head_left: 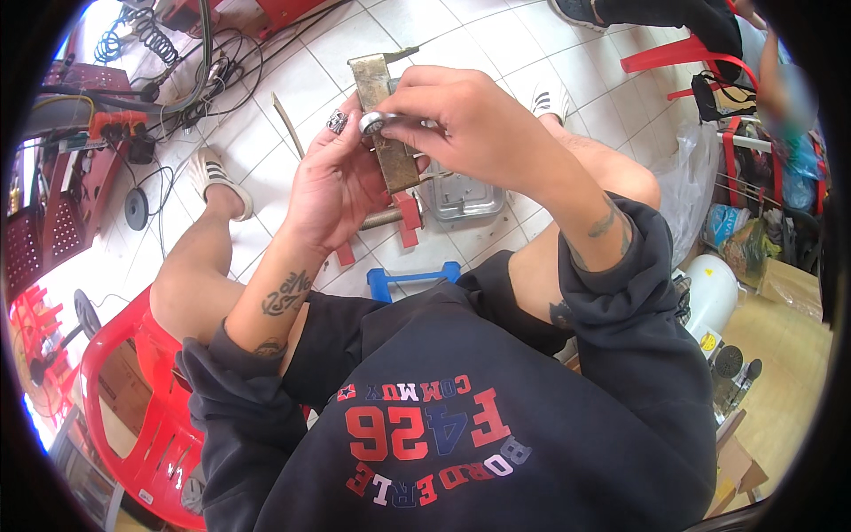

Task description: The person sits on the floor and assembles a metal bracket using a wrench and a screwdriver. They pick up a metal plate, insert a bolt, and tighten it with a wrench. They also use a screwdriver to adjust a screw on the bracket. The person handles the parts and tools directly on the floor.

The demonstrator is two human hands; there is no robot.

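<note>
My left hand (335, 191) is closed around a worn, brownish flat metal bracket (397, 164), held up in front of my knees. A thin metal arm sticks out from its far end. My right hand (456, 124) grips a silver ring-ended wrench (372, 123), its round head lying over the bracket's left edge, close to my left thumb. Most of the wrench's handle is hidden by my right fingers. Whether the ring sits on a nut cannot be made out. A ring (337, 121) shows on a left finger.
Below my hands stand a grey metal tray (465, 211), a red metal stand (409, 219) and a blue frame (379, 284). Cables and a red perforated cabinet (66, 217) lie left. A red chair (155, 417) is beside me. Another person sits at the far right.
</note>
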